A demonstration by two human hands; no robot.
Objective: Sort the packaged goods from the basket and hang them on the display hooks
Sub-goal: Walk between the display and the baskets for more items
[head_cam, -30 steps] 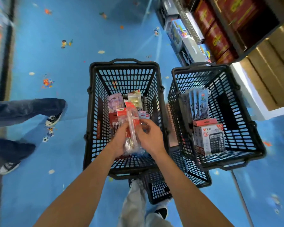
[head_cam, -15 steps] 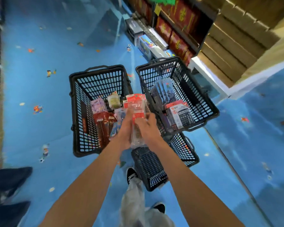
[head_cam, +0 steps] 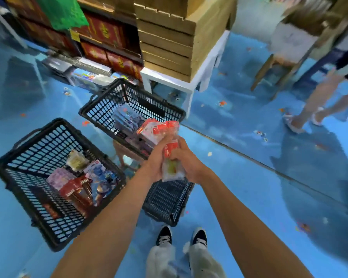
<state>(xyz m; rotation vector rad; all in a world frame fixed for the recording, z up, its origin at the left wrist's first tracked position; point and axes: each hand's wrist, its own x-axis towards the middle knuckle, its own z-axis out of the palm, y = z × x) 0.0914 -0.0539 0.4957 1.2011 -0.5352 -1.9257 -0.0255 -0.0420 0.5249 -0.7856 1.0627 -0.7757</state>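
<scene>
Packets (head_cam: pixel 165 137) clamped in both grips, left hand (head_cam: pixel 156 159) and right hand (head_cam: pixel 189 160) curled round the bundle, up in the air by the far basket (head_cam: pixel 84 112). Could fan out and slip: glossy sleeves, loose stack. Long axis away from the body, red header ends pointing ahead.

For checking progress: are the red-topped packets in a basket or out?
Out: left hand and right hand grip the packets above the baskets.
</scene>
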